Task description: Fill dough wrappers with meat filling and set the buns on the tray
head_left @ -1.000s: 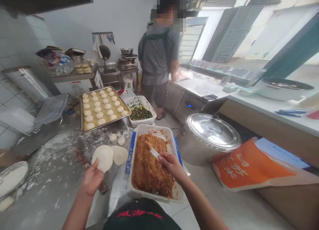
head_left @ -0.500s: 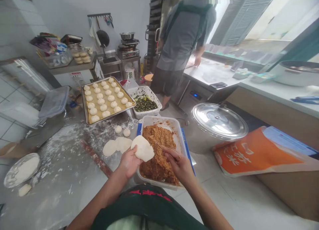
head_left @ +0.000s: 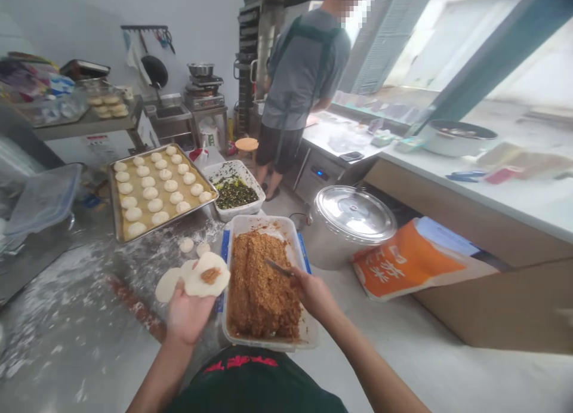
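Observation:
A round dough wrapper [head_left: 196, 283] rests on the fingers of my left hand [head_left: 190, 317], its thumb over the edge. On the wrapper sits a small dab of brown filling [head_left: 210, 275]. My right hand [head_left: 316, 293] grips the handle of a thin, flat filling spatula [head_left: 278, 267], whose blade lies over the brown minced filling [head_left: 257, 305] in a white plastic tub [head_left: 237, 223]. Further flat wrappers [head_left: 165, 286] lie on the floured table behind my left hand. Two small dough pieces [head_left: 186, 244] are just beyond them.
A tray [head_left: 117, 225] of pleated buns stands at the back left, beside a tub [head_left: 244, 210] of chopped greens. A floury rolling pin [head_left: 136, 305] lies left. To the right are a lidded steel pot [head_left: 331, 246] and an orange bag [head_left: 389, 270]. Another person [head_left: 304, 73] stands at the far counter.
Brown filling now shows on the wrapper, which was bare before. My left hand has moved left, away from the tub. The spatula stays over the filling; the view has shifted right.

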`<control>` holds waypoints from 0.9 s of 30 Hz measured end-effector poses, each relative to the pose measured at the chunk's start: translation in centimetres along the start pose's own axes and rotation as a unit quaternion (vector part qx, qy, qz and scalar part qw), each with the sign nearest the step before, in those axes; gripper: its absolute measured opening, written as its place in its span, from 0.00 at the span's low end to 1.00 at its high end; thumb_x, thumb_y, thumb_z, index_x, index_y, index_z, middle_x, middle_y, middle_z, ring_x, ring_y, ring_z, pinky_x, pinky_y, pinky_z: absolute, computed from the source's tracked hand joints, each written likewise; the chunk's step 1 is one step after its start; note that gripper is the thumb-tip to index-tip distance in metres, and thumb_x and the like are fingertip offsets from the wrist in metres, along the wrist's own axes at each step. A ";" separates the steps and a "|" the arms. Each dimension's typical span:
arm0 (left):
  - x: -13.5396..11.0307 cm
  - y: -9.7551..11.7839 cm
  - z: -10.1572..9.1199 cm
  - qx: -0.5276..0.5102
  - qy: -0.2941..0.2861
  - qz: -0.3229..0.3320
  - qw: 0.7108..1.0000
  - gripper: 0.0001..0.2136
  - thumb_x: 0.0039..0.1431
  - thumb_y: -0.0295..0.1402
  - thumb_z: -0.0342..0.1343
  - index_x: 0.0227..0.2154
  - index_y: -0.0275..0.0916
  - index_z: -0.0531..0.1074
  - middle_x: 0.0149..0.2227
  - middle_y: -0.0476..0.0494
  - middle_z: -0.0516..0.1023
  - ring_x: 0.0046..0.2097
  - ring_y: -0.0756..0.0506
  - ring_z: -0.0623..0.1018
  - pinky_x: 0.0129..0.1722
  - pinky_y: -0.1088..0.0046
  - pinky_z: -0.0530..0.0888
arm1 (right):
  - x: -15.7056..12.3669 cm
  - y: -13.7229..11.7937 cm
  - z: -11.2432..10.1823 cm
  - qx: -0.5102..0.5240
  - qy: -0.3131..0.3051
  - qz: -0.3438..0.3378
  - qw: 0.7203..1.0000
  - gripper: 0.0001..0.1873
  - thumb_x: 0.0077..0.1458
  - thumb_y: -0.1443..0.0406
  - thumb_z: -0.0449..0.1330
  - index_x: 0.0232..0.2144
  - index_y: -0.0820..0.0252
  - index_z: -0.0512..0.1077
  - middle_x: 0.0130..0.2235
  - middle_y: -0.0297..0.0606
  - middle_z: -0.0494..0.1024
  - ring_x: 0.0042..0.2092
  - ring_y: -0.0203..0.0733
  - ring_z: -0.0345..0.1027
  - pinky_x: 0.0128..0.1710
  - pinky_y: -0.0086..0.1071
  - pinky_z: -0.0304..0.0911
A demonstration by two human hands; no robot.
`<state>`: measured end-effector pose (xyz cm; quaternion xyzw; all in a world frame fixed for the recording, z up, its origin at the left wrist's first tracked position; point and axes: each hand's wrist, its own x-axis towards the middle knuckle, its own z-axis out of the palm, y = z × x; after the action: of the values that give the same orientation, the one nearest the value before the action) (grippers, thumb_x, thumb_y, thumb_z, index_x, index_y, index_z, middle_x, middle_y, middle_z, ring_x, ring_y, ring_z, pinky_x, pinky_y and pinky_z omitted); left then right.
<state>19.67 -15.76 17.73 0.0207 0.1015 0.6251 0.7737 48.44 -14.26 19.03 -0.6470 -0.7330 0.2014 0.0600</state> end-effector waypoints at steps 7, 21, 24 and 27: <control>-1.1 0.7 0.5 0.003 -0.090 -0.040 0.995 0.21 0.60 0.35 0.35 0.56 0.46 0.55 0.58 0.44 0.59 0.59 0.44 0.57 0.59 0.56 0.51 | 6.2 3.6 -1.9 -0.123 -0.009 0.112 0.986 0.24 0.48 0.74 0.46 0.47 0.55 0.67 0.34 0.43 0.75 0.36 0.42 0.69 0.32 0.29 0.57; 0.5 0.5 2.4 0.048 0.012 -0.072 0.996 0.22 0.61 0.41 0.33 0.52 0.39 0.63 0.56 0.43 0.63 0.59 0.40 0.56 0.56 0.59 0.58 | 8.8 2.0 2.5 -0.128 -0.022 -0.026 0.991 0.27 0.53 0.72 0.46 0.56 0.53 0.56 0.38 0.40 0.74 0.38 0.41 0.68 0.36 0.29 0.57; 1.1 -0.6 2.3 0.041 0.020 -0.068 0.997 0.22 0.61 0.39 0.34 0.51 0.39 0.64 0.54 0.41 0.65 0.58 0.39 0.59 0.56 0.55 0.57 | 7.8 2.3 3.1 -0.145 -0.041 -0.071 0.986 0.30 0.51 0.73 0.46 0.57 0.53 0.54 0.39 0.40 0.74 0.37 0.41 0.68 0.36 0.29 0.58; 1.3 -1.2 2.2 0.021 0.003 -0.061 0.998 0.22 0.60 0.41 0.35 0.51 0.38 0.65 0.53 0.38 0.66 0.58 0.39 0.59 0.56 0.53 0.56 | 7.1 2.3 2.9 -0.141 -0.057 -0.090 0.984 0.29 0.51 0.73 0.47 0.55 0.52 0.57 0.39 0.41 0.75 0.38 0.40 0.68 0.37 0.28 0.57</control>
<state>21.53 -14.53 19.52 0.0291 0.1176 0.5747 0.8094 48.40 -7.77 14.32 -0.5680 -0.8114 0.1263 -0.0558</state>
